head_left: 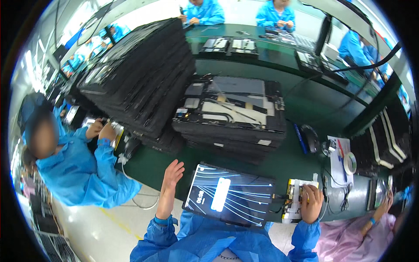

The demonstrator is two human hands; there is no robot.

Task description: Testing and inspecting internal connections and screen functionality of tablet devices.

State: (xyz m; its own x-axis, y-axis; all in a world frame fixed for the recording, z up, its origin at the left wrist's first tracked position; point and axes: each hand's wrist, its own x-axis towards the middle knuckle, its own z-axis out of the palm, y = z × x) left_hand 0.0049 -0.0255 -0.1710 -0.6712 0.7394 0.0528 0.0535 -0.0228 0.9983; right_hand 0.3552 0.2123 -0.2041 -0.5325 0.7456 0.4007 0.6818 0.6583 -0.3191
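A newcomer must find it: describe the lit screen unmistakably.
On the green table stands a low black stack. Nearer the person, between the left hand and right hand, is the dark rectangular screen. Unlike its neighbours, it glows with pale curved lines.

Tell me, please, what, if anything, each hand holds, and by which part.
The left hand holds nothing. The right hand rests on the right side of the flat white-and-yellow rectangular module; whether it grips is unclear.

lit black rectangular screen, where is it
Head view, lower centre: the screen is between the bare left hand and the flat white-yellow part under the right hand.
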